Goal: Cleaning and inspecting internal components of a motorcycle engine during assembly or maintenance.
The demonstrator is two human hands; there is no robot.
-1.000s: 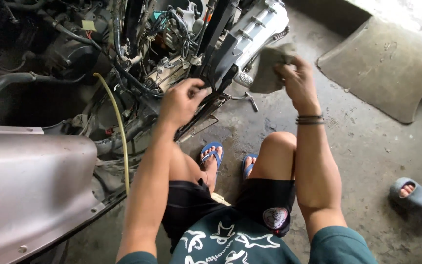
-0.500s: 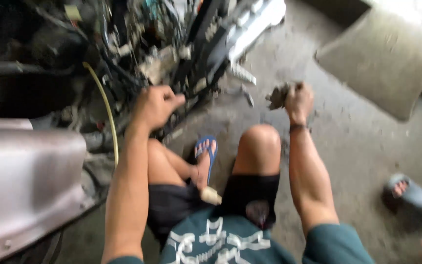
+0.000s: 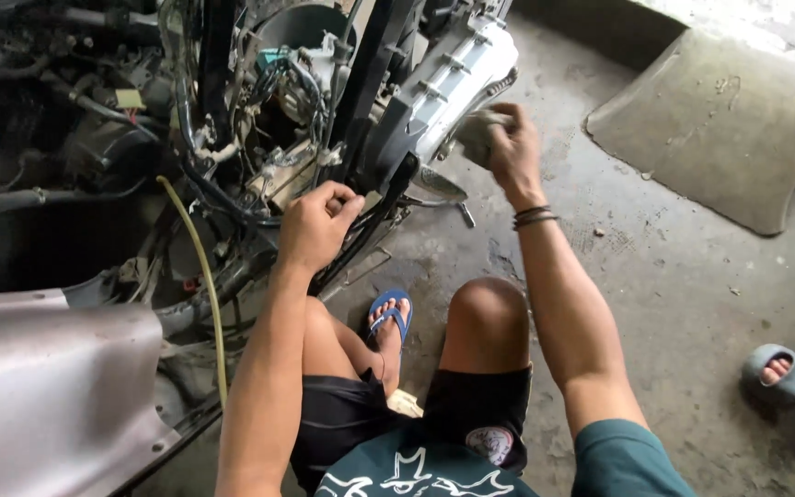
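Note:
I squat on a concrete floor beside a stripped scooter. My right hand [image 3: 508, 138] grips a crumpled grey rag [image 3: 477, 134] and presses it against the ribbed silver engine casing [image 3: 448, 87]. My left hand [image 3: 316, 224] is closed around a black frame tube [image 3: 372, 221] just below the engine. Black hoses and wires [image 3: 223, 175] hang around the exposed engine bay behind the left hand. A dark band sits on my right wrist.
A grey-pink body panel [image 3: 48, 387] lies at the lower left, and a yellow tube [image 3: 204, 276] runs down beside it. A curved grey panel [image 3: 720, 129] rests on the floor at the upper right. Another person's foot in a grey slipper [image 3: 789, 377] shows at the right edge.
My right hand dropped away from the casing with the rag, then came back up against it. My left hand stayed on the frame tube. The view swung and settled.

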